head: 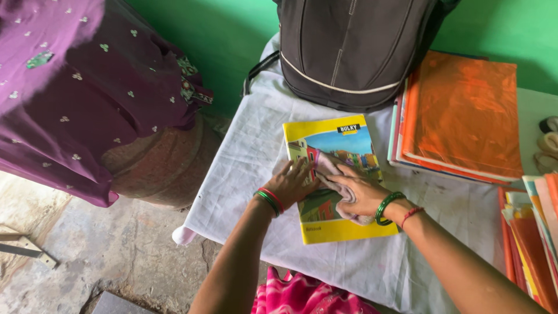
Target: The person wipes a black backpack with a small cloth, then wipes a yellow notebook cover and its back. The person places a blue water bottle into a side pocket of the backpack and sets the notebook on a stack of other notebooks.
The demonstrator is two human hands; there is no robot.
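A yellow notebook with a colourful picture on its cover lies on the white cloth-covered table. My left hand rests flat on the notebook's left edge, fingers spread, with green and red bangles at the wrist. My right hand presses a small pale pink cloth onto the cover; it wears a green bangle and a red thread. Part of the cloth sticks out beneath the palm toward the notebook's lower right.
A dark grey backpack stands at the table's far edge. A stack of orange-covered books lies to the right, with more books at the right edge. Purple embroidered fabric hangs on the left over a clay pot.
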